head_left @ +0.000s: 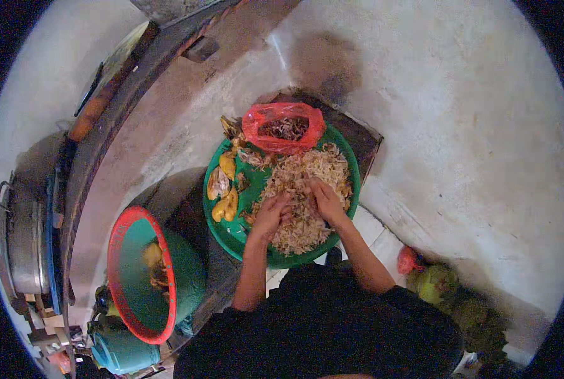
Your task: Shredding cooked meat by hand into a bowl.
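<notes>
A round green tray (209, 208) lies before me with a large heap of shredded meat (305, 237), seemingly chicken, across its right side. Over the heap's left part is my left hand (273, 215), its fingers bent inward. My right hand (327, 199) faces it from the right, fingertips down at the shreds. Blur hides whether either hand pinches a piece. Yellow-skinned chicken pieces (226, 206) rest along the tray's left rim, with pulled-apart scraps (256, 157) above them. At the far rim, an open red plastic bag (312, 137) contains dark bones or scraps (286, 128).
A green basin with a red rim (116, 275) stands at left with more chicken pieces (154, 256) inside. Beyond it are a light-blue plastic container (125, 353) and a metal pot (26, 241). A dark ledge (92, 161) curves along the left. Bags (429, 282) sit at lower right.
</notes>
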